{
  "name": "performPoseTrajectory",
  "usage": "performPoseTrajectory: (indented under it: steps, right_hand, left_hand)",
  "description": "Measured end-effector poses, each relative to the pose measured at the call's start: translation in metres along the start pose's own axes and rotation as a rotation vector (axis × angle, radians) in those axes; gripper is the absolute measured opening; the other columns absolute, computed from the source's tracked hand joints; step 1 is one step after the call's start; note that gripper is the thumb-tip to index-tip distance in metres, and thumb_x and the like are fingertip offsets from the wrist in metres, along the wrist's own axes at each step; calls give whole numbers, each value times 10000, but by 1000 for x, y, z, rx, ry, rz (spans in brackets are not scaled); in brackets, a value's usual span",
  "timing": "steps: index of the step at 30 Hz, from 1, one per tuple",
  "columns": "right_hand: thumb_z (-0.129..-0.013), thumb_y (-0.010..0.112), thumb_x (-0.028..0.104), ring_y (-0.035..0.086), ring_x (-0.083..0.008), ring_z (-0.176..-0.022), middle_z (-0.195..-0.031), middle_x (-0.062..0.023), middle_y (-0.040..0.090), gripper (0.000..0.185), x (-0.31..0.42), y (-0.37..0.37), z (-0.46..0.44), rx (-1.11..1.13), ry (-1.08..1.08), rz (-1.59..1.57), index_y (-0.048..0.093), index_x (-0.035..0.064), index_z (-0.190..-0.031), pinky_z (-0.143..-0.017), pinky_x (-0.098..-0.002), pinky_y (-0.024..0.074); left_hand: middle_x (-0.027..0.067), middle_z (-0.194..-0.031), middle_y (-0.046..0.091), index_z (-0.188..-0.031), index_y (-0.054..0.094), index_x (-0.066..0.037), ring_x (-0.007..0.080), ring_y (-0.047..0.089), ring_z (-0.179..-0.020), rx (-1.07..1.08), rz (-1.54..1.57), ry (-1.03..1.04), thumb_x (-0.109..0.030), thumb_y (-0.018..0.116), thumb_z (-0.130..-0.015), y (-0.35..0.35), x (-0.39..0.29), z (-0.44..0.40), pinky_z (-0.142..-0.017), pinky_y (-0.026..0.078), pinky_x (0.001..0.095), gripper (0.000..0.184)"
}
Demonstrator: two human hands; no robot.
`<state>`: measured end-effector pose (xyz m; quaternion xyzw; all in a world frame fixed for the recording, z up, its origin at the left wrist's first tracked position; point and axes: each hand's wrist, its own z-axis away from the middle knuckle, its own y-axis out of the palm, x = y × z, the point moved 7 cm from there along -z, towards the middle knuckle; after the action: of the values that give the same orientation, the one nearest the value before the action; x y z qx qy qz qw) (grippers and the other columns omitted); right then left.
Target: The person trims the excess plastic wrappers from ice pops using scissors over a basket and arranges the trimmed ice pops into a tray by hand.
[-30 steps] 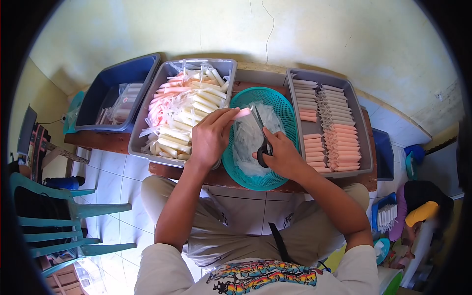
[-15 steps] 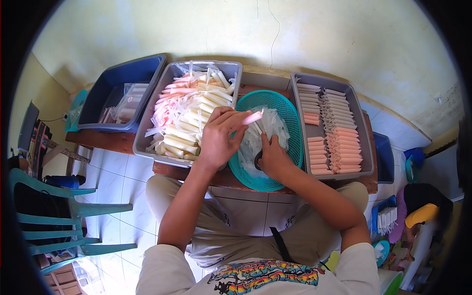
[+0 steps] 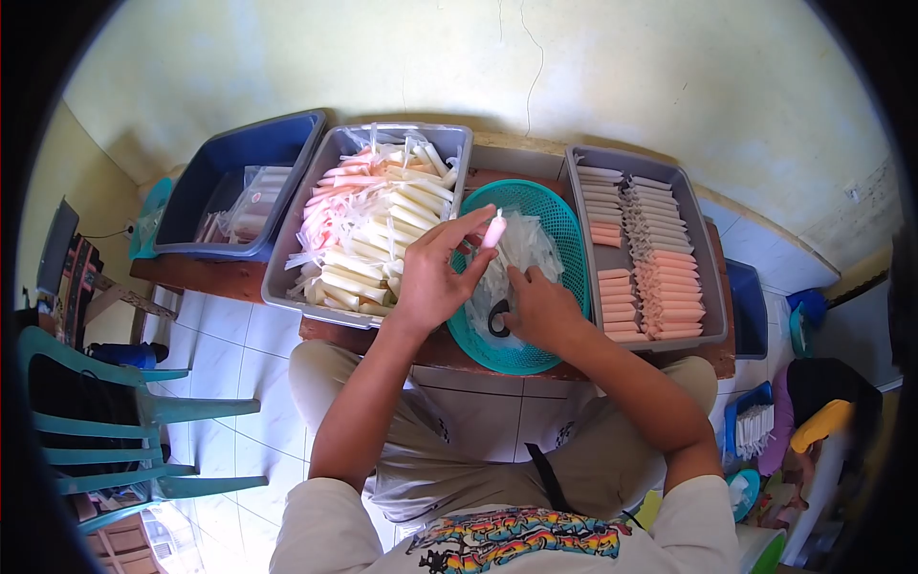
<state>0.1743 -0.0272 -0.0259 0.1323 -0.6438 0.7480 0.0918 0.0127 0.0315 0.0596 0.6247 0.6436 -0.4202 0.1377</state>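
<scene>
My left hand (image 3: 435, 273) pinches a slim pink-filled plastic tube (image 3: 493, 233) between thumb and fingers, its tip pointing up and away from me. Beside it, over the turquoise mesh basket (image 3: 571, 225), my right hand (image 3: 547, 311) is closed on scissors (image 3: 498, 320); a black handle loop shows under the fingers, while the blades are mostly hidden. Clear plastic scraps (image 3: 537, 247) lie in the basket below both hands. Left of it, a grey tub (image 3: 279, 279) is heaped with pink and cream tubes, their long plastic ends loose.
On the right, a second grey tub (image 3: 719, 320) holds neat rows of white and pink tubes. A dark blue tub (image 3: 177, 225) with packets stands far left. A green chair (image 3: 143, 411) is at left. Another person (image 3: 827, 407) bends near a blue container (image 3: 734, 421) at right.
My left hand has turned, bringing the pink tube from slanting sideways to nearly upright. My right hand has shifted slightly, and more of the scissors' handle shows.
</scene>
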Motion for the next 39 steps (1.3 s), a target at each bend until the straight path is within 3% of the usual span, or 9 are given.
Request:
performPoseTrajectory:
  steps: [2, 5, 7, 11, 13, 26, 32, 34, 39]
  right_hand:
    - [-877, 840, 262, 731, -434, -1038, -1252, -233, 649, 778, -5, -12, 4, -37, -22, -19, 492, 15, -1527, -863, -528, 611]
    - [-898, 827, 202, 740, -377, -993, -1198, -206, 686, 592, -4, -49, 12, -259, -161, -172, 586, 38, -1414, -837, -492, 605]
    - [-919, 796, 198, 748, -353, -929, -1128, -181, 710, 408, -5, -72, 18, -272, -176, -411, 650, 45, -1268, -816, -470, 599]
    - [-910, 809, 163, 737, -328, -881, -1071, -147, 723, 289, -15, -95, 30, -399, -218, -384, 681, 55, -1146, -793, -453, 585]
    - [-915, 810, 166, 732, -342, -877, -1001, -137, 731, 215, -21, -106, 38, -475, -285, -357, 690, 50, -1050, -792, -444, 578]
    - [-893, 815, 150, 719, -323, -832, -913, -142, 730, 188, -105, -154, 92, -483, -246, -378, 699, 25, -973, -778, -424, 568]
    - [-805, 799, 108, 725, -327, -827, -901, -146, 728, 209, -156, -163, 125, -526, -150, -229, 702, 20, -968, -783, -415, 579]
    - [-789, 794, 92, 726, -305, -844, -913, -132, 737, 206, -177, -163, 133, -567, -106, -204, 709, 23, -964, -780, -394, 572]
    - [-760, 749, 67, 733, -328, -840, -909, -167, 743, 202, -209, -160, 147, -506, 49, -180, 717, -9, -945, -783, -402, 579]
  left_hand:
    - [105, -1098, 801, -1418, 693, -70, 166, 764, -914, 10, 31, -18, 50, 852, -858, 4, 0, 0, -808, 627, 322, 594]
    - [119, -1007, 793, -1475, 645, -102, 224, 776, -869, -7, 84, -13, 35, 859, -848, 11, -1, -1, -768, 630, 344, 676]
    - [118, -1013, 792, -1391, 669, -72, 211, 794, -887, 2, 151, -50, 37, 864, -850, 18, -1, -1, -784, 641, 334, 585]
    - [116, -1042, 794, -1262, 679, -42, 202, 809, -943, 58, 248, -41, 45, 860, -866, 39, -4, 2, -811, 652, 328, 445]
    - [91, -1132, 758, -1209, 650, -14, 177, 772, -1043, 118, 315, -153, 58, 847, -896, 53, -5, 2, -930, 644, 326, 377]
    - [111, -1173, 742, -1197, 634, 16, 174, 748, -1091, 243, 659, -327, 32, 795, -969, 163, -37, -6, -961, 642, 317, 280]
    - [75, -1072, 772, -1197, 699, 36, 115, 756, -1038, 388, 430, -312, -50, 825, -968, 211, -59, -12, -875, 629, 267, 276]
    - [71, -1013, 778, -1204, 760, 26, 108, 758, -920, 374, 393, -241, -93, 837, -958, 226, -62, -14, -811, 615, 267, 283]
    - [110, -988, 766, -1198, 809, -24, 165, 741, -801, 481, 205, -136, -131, 847, -943, 261, -67, -13, -721, 587, 327, 278]
